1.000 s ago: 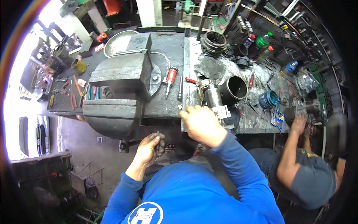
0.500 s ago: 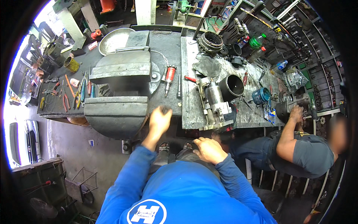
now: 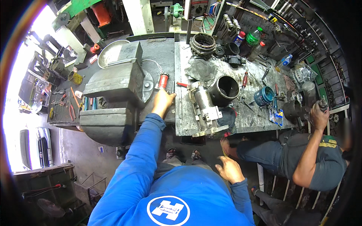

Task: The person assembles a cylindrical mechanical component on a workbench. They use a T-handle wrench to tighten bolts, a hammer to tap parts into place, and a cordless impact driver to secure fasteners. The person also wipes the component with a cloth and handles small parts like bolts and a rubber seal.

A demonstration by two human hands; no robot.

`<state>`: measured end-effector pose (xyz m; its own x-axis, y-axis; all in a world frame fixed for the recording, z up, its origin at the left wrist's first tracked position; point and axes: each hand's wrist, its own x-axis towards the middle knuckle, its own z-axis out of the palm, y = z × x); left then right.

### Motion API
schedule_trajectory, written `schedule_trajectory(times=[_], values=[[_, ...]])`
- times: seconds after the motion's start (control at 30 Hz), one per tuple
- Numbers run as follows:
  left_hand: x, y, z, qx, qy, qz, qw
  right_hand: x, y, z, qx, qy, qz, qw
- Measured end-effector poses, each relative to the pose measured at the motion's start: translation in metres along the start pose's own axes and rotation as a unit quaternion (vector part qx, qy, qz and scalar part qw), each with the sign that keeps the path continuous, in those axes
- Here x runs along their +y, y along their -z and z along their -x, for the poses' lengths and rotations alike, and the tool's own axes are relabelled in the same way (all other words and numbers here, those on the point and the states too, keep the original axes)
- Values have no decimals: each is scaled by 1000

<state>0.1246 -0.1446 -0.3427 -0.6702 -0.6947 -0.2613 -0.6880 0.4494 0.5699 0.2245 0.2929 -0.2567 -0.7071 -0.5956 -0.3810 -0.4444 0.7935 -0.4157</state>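
My left hand (image 3: 163, 102) is over the workbench, beside the big steel bench vise (image 3: 107, 101). Its fingers reach the lower end of a red cylindrical tool (image 3: 163, 80), with a pale cord running by its top; they cover the metal shaft, and their grip is hidden. My thumb points right, near a thin dark rod (image 3: 173, 87). Lower right, my right hand (image 3: 230, 170) hangs below the bench edge, fingers loosely apart, holding nothing. A motor-like metal assembly (image 3: 205, 107) and a dark hollow cylinder (image 3: 225, 91) lie on the bench's right part.
Pliers (image 3: 71, 112) and screwdrivers lie left of the vise. A round pan (image 3: 107, 55) sits behind it. A blue tub (image 3: 264, 96), bottles (image 3: 253, 37) and a ring-shaped coil part (image 3: 203, 45) occupy the right side. A co-worker (image 3: 318, 162) sits at right, handling a part.
My left hand has moved forward from the vise's near jaw to the red tool. My right hand has moved right and down. The co-worker's arm has shifted right, and the view has turned slightly.
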Motion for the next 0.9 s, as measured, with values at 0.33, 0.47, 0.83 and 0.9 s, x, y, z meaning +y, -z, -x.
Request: schedule_trajectory(times=[0.33,0.47,0.83,0.9], values=[[9,6,5,-21,25,-134,990,59,-1,30,21,-46,-23,998],[10,6,-12,-10,-1,-160,987,51,13,25,45,-10,-33,998],[51,81,162,-325,-68,439,835,-87,61,-73,86,126,-528,836],[65,74,188,-303,-180,452,819,-111,57,-93,116,196,-472,851]])
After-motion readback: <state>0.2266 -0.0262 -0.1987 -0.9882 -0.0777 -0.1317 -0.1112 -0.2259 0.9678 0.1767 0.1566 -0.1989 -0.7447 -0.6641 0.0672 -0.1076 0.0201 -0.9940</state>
